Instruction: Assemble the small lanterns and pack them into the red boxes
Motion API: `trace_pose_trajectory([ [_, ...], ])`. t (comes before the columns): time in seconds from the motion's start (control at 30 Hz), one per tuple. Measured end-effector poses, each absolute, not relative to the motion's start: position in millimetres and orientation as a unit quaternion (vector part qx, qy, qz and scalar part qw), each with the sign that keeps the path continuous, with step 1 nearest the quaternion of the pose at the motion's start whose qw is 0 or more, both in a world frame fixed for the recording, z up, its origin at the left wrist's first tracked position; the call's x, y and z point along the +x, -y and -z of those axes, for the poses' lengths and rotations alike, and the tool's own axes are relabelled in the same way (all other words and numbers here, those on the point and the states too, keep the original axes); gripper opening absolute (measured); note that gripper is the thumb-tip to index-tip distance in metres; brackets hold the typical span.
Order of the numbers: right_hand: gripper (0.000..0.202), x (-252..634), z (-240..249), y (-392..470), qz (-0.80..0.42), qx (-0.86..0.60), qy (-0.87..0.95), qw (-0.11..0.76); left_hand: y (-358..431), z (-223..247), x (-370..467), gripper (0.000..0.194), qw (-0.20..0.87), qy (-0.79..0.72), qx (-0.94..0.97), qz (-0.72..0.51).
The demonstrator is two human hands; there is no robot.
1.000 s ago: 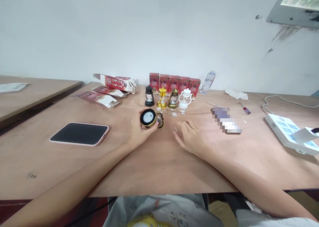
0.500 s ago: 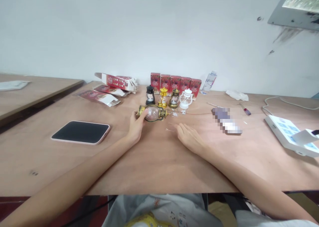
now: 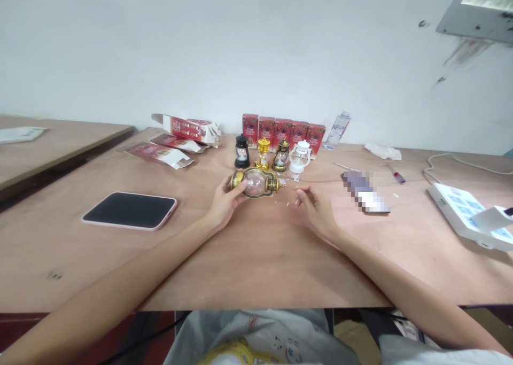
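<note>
My left hand (image 3: pixel 228 202) is wrapped round the base of a bronze-gold lantern (image 3: pixel 256 183), which lies on its side with its pointed top to the right. To the right of that top, my right hand (image 3: pixel 315 210) has thumb and forefinger pinched together; what they hold is too small to name. Small pale bits (image 3: pixel 287 204) lie on the table between the hands. Behind stand a black lantern (image 3: pixel 241 154), a gold lantern (image 3: pixel 263 155), a bronze lantern (image 3: pixel 281 156) and a white lantern (image 3: pixel 300 157).
Red boxes (image 3: pixel 283 132) stand by the wall, with opened cartons (image 3: pixel 188 132) to their left. A phone (image 3: pixel 130 211) lies left, another phone (image 3: pixel 366 191) right. Further right are a screwdriver (image 3: pixel 398 177), tissue (image 3: pixel 382 151) and a white power strip (image 3: pixel 460 207).
My left hand has moved slightly right with the lantern. My right hand has lifted off the tabletop and turned, its thumb and forefinger now pinched near the lantern's tip.
</note>
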State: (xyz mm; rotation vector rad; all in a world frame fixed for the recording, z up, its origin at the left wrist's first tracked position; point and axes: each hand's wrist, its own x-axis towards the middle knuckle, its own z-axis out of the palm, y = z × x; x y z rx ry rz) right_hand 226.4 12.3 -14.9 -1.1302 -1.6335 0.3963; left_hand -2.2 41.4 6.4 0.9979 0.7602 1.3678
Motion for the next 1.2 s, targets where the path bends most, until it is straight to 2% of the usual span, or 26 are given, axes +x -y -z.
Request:
trace_pose_trajectory([
  [0.2,0.023,227.1,15.3,-11.7,-0.126,-0.471,0.694,0.53,-35.2,-5.2,1.0,0.05,0.633,-0.301,0.444,-0.557],
  [0.5,0.024,227.7,17.3,-12.0,-0.085,-0.46,0.705,0.533,-34.6,-4.7,0.2,0.049,0.627,-0.297,0.466,-0.55],
  [1.0,0.023,228.4,17.7,-11.6,-0.076,-0.465,0.702,0.535,-33.7,-6.0,0.9,0.049,0.642,-0.291,0.452,-0.547],
  [1.2,0.022,227.1,16.9,-12.7,-0.086,-0.466,0.689,0.548,-31.9,-10.7,2.8,0.035,0.669,-0.308,0.401,-0.544],
])
